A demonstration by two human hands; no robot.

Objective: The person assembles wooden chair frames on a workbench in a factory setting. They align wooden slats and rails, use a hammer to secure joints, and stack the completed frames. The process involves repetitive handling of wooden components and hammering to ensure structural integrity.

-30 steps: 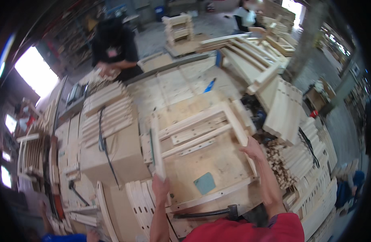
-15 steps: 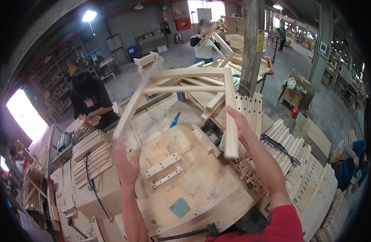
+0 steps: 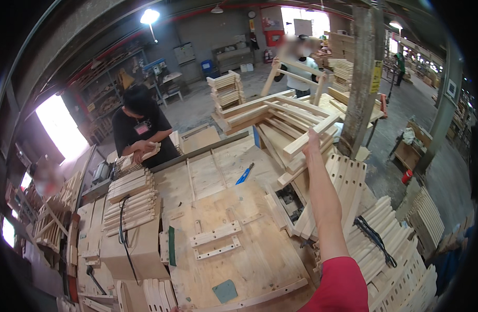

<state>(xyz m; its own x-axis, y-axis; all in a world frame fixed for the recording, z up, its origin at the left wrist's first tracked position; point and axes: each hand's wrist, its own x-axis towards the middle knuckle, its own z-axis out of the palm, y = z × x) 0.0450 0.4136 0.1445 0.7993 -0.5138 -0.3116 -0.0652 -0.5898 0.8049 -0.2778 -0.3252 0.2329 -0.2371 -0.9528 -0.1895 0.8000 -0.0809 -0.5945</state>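
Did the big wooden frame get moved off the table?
Yes. The pale wooden slatted frame went up and away from the plywood worktable, onto the far stack beside the post; the right hand touches it.

Pale slatted wooden frame point(image 3: 280, 117), unfinished, tilted on top of the stacked frames past the workbench's far right corner, one rail sticking out.

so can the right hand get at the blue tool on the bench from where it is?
Probably yes, once it lets go. The right hand is up on the wooden frame; the blue tool lies uncovered on the workbench below, with nothing between them.
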